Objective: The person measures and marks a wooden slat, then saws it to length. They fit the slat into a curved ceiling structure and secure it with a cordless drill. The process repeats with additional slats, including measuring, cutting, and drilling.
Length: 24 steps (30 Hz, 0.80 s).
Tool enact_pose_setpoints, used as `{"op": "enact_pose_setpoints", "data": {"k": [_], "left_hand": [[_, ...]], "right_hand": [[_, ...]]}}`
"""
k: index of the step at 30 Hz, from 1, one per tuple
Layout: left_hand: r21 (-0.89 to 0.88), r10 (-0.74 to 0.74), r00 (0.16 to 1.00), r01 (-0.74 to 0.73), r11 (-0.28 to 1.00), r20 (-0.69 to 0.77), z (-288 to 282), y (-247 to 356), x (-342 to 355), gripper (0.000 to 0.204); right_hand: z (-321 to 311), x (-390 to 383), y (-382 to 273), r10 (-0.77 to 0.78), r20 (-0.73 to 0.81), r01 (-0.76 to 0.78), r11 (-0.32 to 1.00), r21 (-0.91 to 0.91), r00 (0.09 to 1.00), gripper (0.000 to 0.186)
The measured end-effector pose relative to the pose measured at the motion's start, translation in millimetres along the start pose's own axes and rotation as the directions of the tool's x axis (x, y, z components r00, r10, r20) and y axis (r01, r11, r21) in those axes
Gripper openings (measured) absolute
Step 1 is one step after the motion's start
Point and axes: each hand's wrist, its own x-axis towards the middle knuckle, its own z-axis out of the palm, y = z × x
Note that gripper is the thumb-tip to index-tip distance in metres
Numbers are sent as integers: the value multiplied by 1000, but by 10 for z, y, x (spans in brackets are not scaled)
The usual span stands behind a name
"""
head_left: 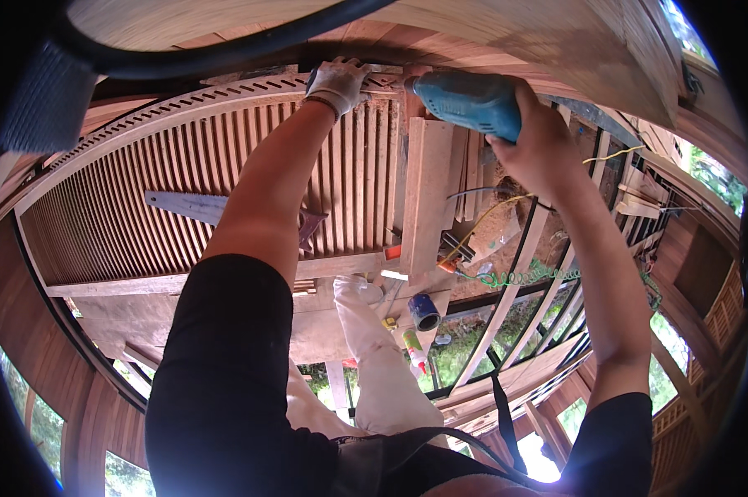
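My left hand [337, 84], in a pale work glove, is closed over the slotted top rail [225, 93] of a large slatted wooden panel [250, 153]. Its fingers bend over the rail's far edge and are partly hidden. To the right, my bare right hand [541, 137] grips a teal power drill [469, 101] by its rear end. The drill's nose points left, at the reddish wooden upright at the panel's end; whether its tip touches the wood cannot be made out. A handsaw [187, 205] lies across the slats, partly behind my left forearm.
A thick plank [428, 195] stands beside the panel's right end. Below are a blue can [423, 311], a glue bottle [413, 348] and a green coiled hose [523, 277]. A yellow cord [481, 217] runs among open floor joists [506, 294]. A dark curved tube [225, 54] crosses above.
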Motion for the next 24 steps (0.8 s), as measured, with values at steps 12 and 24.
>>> {"op": "enact_pose_setpoints", "data": {"k": [12, 24], "left_hand": [[-18, -11, 1000, 11, 1000, 8, -78, -24, -19, 63], [-5, 5, 997, -4, 1000, 75, -95, 24, 20, 62]], "right_hand": [[-113, 114, -45, -27, 25, 26, 999, 43, 999, 73], [-164, 308, 15, -3, 50, 6, 999, -50, 999, 68]]}}
